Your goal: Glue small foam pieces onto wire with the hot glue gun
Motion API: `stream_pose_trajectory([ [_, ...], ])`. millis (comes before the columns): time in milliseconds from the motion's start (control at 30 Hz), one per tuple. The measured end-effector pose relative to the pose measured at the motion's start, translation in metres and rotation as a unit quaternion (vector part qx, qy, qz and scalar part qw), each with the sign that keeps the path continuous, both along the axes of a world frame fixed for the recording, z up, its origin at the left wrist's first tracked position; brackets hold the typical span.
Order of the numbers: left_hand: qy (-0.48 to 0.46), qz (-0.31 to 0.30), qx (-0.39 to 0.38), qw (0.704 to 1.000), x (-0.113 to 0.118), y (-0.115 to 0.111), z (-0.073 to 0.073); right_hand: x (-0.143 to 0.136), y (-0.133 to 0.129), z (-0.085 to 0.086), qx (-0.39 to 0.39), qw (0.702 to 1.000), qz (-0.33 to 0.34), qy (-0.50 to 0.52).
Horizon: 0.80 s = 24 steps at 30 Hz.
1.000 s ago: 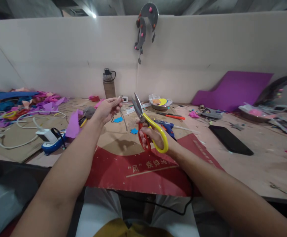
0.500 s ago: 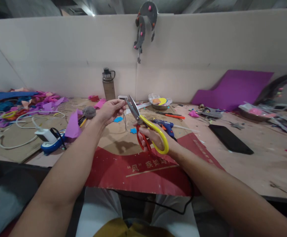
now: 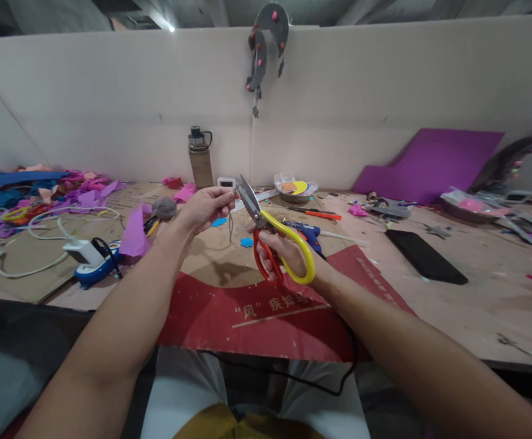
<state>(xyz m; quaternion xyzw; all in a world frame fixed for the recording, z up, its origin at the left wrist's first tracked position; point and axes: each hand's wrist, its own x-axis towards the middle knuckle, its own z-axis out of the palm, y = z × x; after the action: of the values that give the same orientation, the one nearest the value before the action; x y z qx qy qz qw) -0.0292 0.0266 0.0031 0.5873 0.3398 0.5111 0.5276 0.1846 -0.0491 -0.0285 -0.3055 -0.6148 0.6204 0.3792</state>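
My right hand (image 3: 279,253) is closed round the handles of a pair of scissors (image 3: 253,202), one loop yellow and the other red. The blades point up and to the left, slightly parted, with their tips beside my left fingertips. My left hand (image 3: 206,208) pinches a thin grey yarn (image 3: 230,228), whose loose length hangs below the fingers. Under the hands lies a red printed cardboard sheet (image 3: 266,326). Small blue felt pieces (image 3: 246,242) rest on the brown board behind it.
A blue glue gun (image 3: 309,235) and a black phone (image 3: 426,256) lie to the right. A bottle (image 3: 201,158) stands at the back. To the left are a grey yarn ball (image 3: 165,208), a blue power strip (image 3: 94,274) with cables, and felt scraps (image 3: 83,189).
The scissors' blades have come closer together near my left fingertips. Both hands otherwise stay nearly in place; the view has shifted very slightly.
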Motion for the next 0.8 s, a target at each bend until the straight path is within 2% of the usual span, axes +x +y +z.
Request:
stream_pose_trajectory([
  [333,0.007,0.014,-0.004,1.000,-0.002,0.001,-0.001,-0.002,-0.004,0.001,-0.022,0.999,-0.027,-0.001],
  [500,0.044,0.040,-0.011,0.998,-0.004,0.004,-0.005,0.000,-0.006,0.007,0.018,0.998,-0.045,0.034],
  [600,0.021,0.057,-0.018,0.998,-0.005,0.006,-0.005,0.004,-0.005,0.011,0.032,0.997,-0.064,0.024],
  [700,-0.028,0.097,-0.003,0.995,-0.009,0.009,-0.002,0.008,-0.001,0.012,0.040,0.992,-0.080,-0.087],
  [767,-0.051,0.136,0.010,0.989,-0.013,0.012,-0.001,0.009,0.000,0.010,0.108,0.970,-0.060,-0.211],
  [800,-0.054,0.154,0.017,0.986,-0.016,0.013,0.000,0.009,-0.001,0.008,0.163,0.947,-0.045,-0.272],
])
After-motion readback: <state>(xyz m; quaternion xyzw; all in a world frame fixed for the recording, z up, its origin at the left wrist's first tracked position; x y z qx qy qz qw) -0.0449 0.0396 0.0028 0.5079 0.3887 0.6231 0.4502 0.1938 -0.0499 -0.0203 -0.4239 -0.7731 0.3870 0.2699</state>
